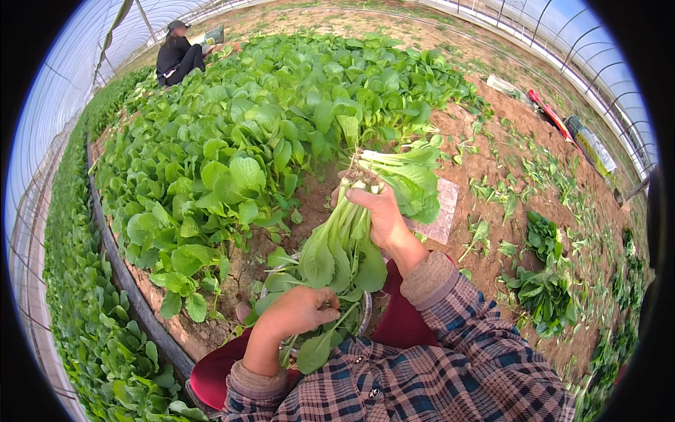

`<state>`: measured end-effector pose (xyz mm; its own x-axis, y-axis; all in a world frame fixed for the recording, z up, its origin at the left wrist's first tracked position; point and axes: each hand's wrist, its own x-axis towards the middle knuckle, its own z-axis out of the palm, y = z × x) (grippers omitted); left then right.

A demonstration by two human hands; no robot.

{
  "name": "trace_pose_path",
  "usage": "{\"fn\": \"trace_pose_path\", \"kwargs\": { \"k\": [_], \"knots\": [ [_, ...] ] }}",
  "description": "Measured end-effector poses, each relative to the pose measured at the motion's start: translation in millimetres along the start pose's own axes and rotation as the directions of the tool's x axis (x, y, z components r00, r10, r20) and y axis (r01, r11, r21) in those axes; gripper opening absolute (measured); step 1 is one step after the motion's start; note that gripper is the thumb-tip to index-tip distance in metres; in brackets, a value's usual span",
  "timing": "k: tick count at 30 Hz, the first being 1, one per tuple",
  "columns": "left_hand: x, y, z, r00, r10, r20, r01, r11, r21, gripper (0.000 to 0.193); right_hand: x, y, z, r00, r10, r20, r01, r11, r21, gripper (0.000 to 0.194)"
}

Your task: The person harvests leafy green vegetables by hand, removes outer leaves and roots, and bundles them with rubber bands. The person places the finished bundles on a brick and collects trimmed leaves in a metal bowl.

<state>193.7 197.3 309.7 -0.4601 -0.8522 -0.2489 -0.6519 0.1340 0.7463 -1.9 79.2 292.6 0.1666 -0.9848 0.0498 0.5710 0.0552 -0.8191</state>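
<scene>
My right hand (pixel 382 211) grips a bunch of leafy greens (pixel 337 248), stems in the fist and leaves hanging down. Soil-covered roots (pixel 361 169) stick up above the thumb. More greens (pixel 411 184) with pale stems fan out to the right beyond that hand; whether they are in the same grip I cannot tell. Below the bunch, my left hand (pixel 298 314) has curled fingers beside a loose leaf (pixel 316 351); whether it pinches the stem is unclear. Under both hands, between my knees, stands a round container (pixel 366 316) with leaves in it, mostly hidden.
Dense growing greens (pixel 237 132) spread ahead and left, along a black hose (pixel 126 285). Cut bunches (pixel 546 295) lie on soil at right. A flat pale sheet (pixel 440 211) lies behind my right wrist. Another person (pixel 179 55) sits at the far left. Bags (pixel 590 142) lie far right.
</scene>
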Motion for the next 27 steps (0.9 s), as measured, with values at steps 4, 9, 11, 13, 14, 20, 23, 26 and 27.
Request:
{"fn": "trace_pose_path", "kwargs": {
  "k": [4, 9, 11, 13, 14, 20, 23, 26, 27],
  "knots": [
    [14, -6, -10, 0.698, 0.043, -0.715, -0.072, 0.997, -0.01, 0.035, -8, 3, 8, 0.991, 0.06, 0.123, -0.059, 0.998, -0.015, 0.043],
    [71, 1, 25, 0.677, 0.24, -0.695, -0.281, 0.958, 0.058, 0.073, -9, 14, 16, 0.988, 0.082, 0.131, -0.088, 0.995, 0.036, 0.049],
    [82, 2, 36, 0.684, 0.138, -0.716, -0.172, 0.985, 0.026, 0.076, -5, 14, 15, 0.992, 0.072, 0.104, -0.056, 0.987, -0.148, 0.047],
    [87, 7, 39, 0.619, 0.158, -0.77, -0.172, 0.983, 0.064, 0.075, -2, 13, 15, 0.988, 0.114, 0.104, -0.092, 0.976, -0.199, 0.044],
    [86, 8, 37, 0.657, 0.113, -0.745, -0.175, 0.985, -0.004, 0.075, 0, 11, 17, 0.985, 0.153, 0.076, -0.131, 0.964, -0.231, 0.041],
    [83, -34, 4, 0.748, 0.231, -0.622, -0.445, 0.871, -0.21, 0.064, 17, -20, 24, 0.982, 0.182, 0.055, -0.172, 0.973, -0.151, 0.038],
    [102, -120, -17, 0.898, -0.121, -0.423, -0.093, 0.888, -0.451, 0.051, 32, -17, 26, 0.989, 0.147, 0.033, -0.127, 0.929, -0.347, 0.044],
    [114, -228, -20, 0.819, -0.354, -0.451, 0.411, 0.911, 0.03, 0.037, 42, -7, 23, 0.989, 0.145, -0.017, -0.135, 0.869, -0.477, 0.05],
    [114, -265, -18, 0.788, -0.439, -0.432, 0.546, 0.823, 0.158, 0.035, 43, -5, 21, 0.988, 0.154, -0.022, -0.147, 0.873, -0.464, 0.051]
  ]
}}
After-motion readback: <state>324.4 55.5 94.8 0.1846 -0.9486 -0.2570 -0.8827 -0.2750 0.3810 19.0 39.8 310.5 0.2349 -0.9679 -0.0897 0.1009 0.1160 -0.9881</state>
